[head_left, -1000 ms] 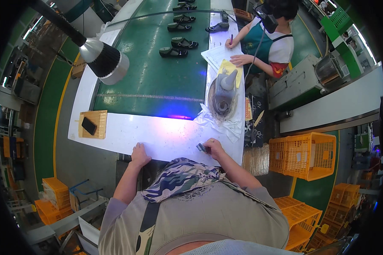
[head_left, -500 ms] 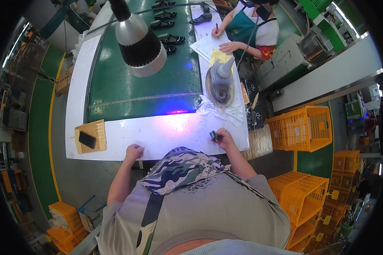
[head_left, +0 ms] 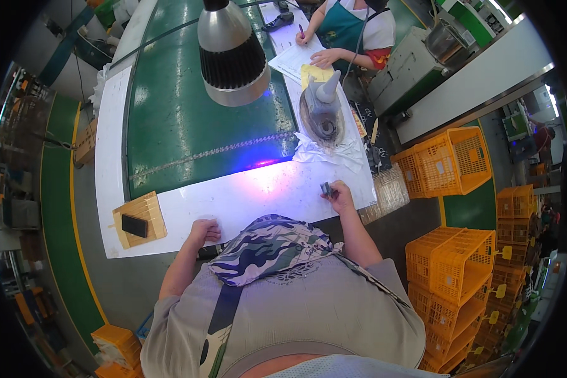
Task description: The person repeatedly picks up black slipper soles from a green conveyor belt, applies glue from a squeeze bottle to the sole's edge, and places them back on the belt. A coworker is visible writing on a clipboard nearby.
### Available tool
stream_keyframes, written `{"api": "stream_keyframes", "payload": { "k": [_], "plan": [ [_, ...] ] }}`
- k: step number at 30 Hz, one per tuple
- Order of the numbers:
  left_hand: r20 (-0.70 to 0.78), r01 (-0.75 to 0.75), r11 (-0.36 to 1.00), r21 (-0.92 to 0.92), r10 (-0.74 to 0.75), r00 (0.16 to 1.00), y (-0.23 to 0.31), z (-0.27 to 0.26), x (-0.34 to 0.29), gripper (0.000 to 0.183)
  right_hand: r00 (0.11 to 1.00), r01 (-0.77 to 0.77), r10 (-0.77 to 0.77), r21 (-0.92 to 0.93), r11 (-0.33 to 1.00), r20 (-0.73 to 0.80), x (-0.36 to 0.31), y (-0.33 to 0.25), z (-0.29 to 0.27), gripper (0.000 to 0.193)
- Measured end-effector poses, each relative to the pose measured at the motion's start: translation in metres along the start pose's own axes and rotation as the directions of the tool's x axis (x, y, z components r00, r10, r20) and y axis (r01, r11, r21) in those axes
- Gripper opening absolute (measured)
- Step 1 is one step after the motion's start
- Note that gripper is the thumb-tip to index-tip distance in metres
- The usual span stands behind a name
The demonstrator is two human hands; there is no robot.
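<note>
The right hand was clamped on a small dark object near the counter's front right corner; a slackened pinch risked dropping it. The left hand, fingers curled together, was at the front edge.

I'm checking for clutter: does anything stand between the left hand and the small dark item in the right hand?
Nothing visible stands between them. The left hand is at the near edge of the white table, the right hand holds the small dark item, and the camouflage cloth lies on the person's side.
</note>
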State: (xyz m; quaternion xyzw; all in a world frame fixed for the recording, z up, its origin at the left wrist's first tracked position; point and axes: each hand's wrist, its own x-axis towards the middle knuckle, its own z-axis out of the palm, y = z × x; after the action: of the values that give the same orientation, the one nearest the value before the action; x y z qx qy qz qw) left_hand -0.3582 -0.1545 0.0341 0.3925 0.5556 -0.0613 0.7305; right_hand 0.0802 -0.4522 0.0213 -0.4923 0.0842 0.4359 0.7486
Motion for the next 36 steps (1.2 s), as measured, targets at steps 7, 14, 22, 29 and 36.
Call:
{"api": "stream_keyframes", "payload": {
  "k": [7,14,22,29,36],
  "plan": [
    [-0.005,0.001,1.000,0.013,-0.001,1.000,0.000,0.002,-0.002,0.032,0.998,0.012,-0.011,0.014,1.000,-0.061,-0.003,-0.001,0.008,0.021],
    [-0.010,-0.010,1.000,-0.008,0.010,1.000,-0.002,0.002,-0.002,0.031,0.999,-0.034,0.035,-0.045,0.998,0.024,0.004,0.000,-0.003,0.013],
    [-0.030,-0.004,1.000,-0.030,0.003,1.000,-0.002,0.002,0.001,0.030,0.998,-0.065,0.066,-0.049,0.997,0.015,0.011,0.000,-0.009,0.009],
    [-0.072,-0.024,0.999,-0.041,0.021,0.997,-0.005,0.003,0.005,0.024,0.995,-0.094,0.094,0.009,0.996,0.026,0.011,0.000,-0.011,0.010],
    [0.006,0.008,1.000,-0.001,-0.008,1.000,-0.013,-0.006,0.016,0.026,0.993,-0.114,0.114,-0.007,0.993,0.037,0.014,-0.003,-0.012,0.010]
  ]
}}
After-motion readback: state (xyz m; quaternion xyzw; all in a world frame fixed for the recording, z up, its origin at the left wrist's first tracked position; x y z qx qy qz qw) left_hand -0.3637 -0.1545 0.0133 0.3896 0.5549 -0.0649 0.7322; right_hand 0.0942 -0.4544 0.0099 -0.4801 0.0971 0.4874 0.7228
